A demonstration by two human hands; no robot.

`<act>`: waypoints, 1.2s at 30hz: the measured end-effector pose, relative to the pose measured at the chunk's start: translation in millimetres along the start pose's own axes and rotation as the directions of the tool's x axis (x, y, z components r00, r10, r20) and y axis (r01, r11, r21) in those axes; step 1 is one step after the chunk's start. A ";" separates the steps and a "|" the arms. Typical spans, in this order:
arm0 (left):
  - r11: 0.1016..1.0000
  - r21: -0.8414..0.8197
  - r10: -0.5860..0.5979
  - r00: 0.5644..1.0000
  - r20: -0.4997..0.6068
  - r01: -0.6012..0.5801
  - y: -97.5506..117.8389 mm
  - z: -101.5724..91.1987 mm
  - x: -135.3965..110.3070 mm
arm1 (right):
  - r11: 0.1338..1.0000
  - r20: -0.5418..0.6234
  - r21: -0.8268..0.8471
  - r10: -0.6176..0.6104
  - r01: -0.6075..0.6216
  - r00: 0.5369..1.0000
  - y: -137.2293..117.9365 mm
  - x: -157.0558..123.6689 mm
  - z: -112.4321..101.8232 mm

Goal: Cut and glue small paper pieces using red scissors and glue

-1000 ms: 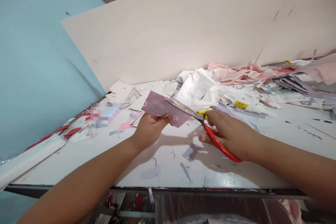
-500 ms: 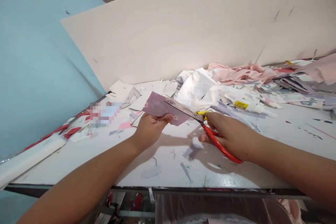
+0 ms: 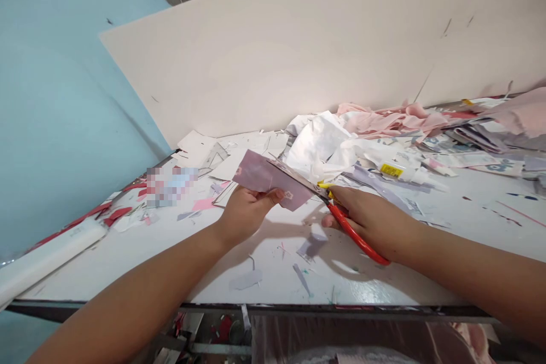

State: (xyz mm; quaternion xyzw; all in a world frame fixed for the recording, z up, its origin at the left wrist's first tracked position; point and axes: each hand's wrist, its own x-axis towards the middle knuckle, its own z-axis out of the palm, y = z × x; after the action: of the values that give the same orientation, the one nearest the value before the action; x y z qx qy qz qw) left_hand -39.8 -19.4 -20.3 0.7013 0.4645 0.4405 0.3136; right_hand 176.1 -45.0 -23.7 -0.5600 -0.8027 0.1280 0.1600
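My left hand (image 3: 245, 210) pinches a mauve printed piece of paper (image 3: 260, 176) by its lower edge and holds it above the white table (image 3: 273, 261). My right hand (image 3: 371, 216) grips red-handled scissors (image 3: 354, 233). Their steel blades (image 3: 298, 177) lie across the paper, pointing up and left, with the paper between them. Both hands hover over the table's middle, close together.
A tall cream board (image 3: 324, 45) leans behind the table against a blue wall (image 3: 51, 114). Crumpled white paper (image 3: 319, 142), pink fabric (image 3: 392, 116), printed sheets and a yellow-labelled tube (image 3: 394, 170) crowd the back right. Small offcuts (image 3: 245, 280) litter the front. A white roll (image 3: 46, 256) lies left.
The scissor handles have drawn closer together and the blades have gone a little further along the paper. My left hand has barely shifted.
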 end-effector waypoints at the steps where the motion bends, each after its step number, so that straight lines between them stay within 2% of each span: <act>1: 1.000 -0.005 0.001 1.000 0.003 -0.001 0.2 0.2 0.2 | 1.000 0.004 0.008 -0.001 0.001 1.000 0.3 0.1 0.5; 18: 1.000 -0.010 -0.024 1.000 0.013 0.024 0.4 -0.2 -0.4 | 0.999 0.006 -0.051 0.012 -0.012 1.000 1.5 -0.5 1.9; 29: 1.000 -0.006 0.002 1.000 0.012 -0.002 -2.8 -1.3 -0.4 | 0.998 0.008 -0.047 0.031 -0.031 0.999 -0.5 -0.7 -1.4; 36: 1.000 -0.029 -0.003 1.000 0.031 0.004 -2.4 -1.4 0.3 | 0.998 0.000 -0.061 0.003 -0.003 1.000 0.4 -0.4 -0.8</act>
State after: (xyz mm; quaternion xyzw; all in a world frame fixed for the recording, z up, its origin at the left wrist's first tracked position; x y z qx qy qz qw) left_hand -42.0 -18.1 -21.7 0.7026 0.4541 0.4359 0.3318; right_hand 176.9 -45.2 -23.2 -0.5658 -0.8054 0.1038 0.1426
